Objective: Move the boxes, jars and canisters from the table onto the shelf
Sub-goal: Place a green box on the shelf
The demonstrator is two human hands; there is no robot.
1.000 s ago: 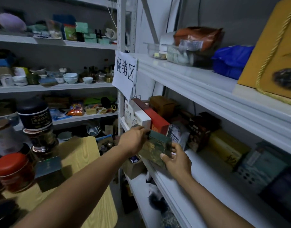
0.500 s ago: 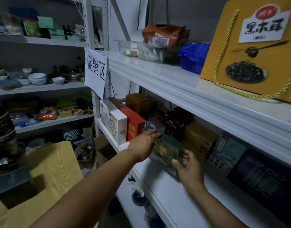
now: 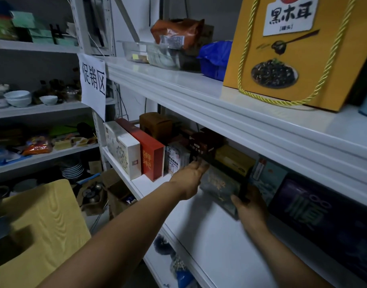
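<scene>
Fingers (image 3: 201, 164) of L hand (image 3: 189, 176) lie straight, flat against the left end of the dark green box (image 3: 220, 186); R hand (image 3: 250, 206) wraps its lower right corner, thumb on the front. Box is tilted over the middle shelf (image 3: 209, 238), between coffee pack (image 3: 176, 157) and teal box (image 3: 267, 177), just in front of the yellow carton (image 3: 234, 161). Risk, as I read it: too hard a push shoves the yellow carton back or jams on the teal box (gap looks tight); released while tilted, it could tip off the front edge.
</scene>
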